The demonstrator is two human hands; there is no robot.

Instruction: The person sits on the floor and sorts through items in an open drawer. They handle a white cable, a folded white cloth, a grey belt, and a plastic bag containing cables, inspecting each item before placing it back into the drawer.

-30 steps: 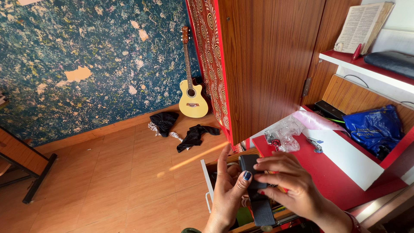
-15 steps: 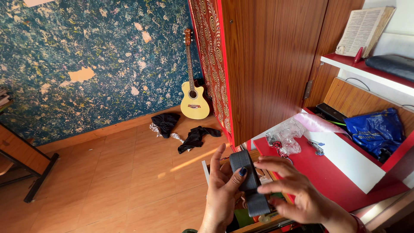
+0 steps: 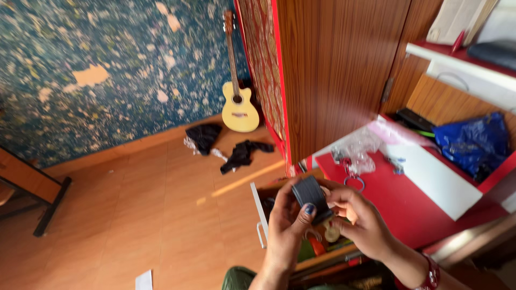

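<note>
We see first the large wooden cupboard door [image 3: 338,75], standing open, with a blue speckled wall [image 3: 107,70] to its side. A yellow guitar [image 3: 239,107] leans against that wall, and dark clothes [image 3: 226,147] lie on the tiled floor [image 3: 134,215] near it. On the other side there is a red shelf [image 3: 398,198] with a blue plastic bag [image 3: 470,145] and a crumpled clear bag [image 3: 355,150]. Below our hands an open drawer [image 3: 263,220] shows small mixed items. Our left hand [image 3: 287,225] holds a dark grey folded strap [image 3: 310,196] over the drawer, with the thumb pressed on its front and the fingers closed behind it. Our right hand [image 3: 360,217] touches the same strap from the side, its fingers bent and pinching the edge.
</note>
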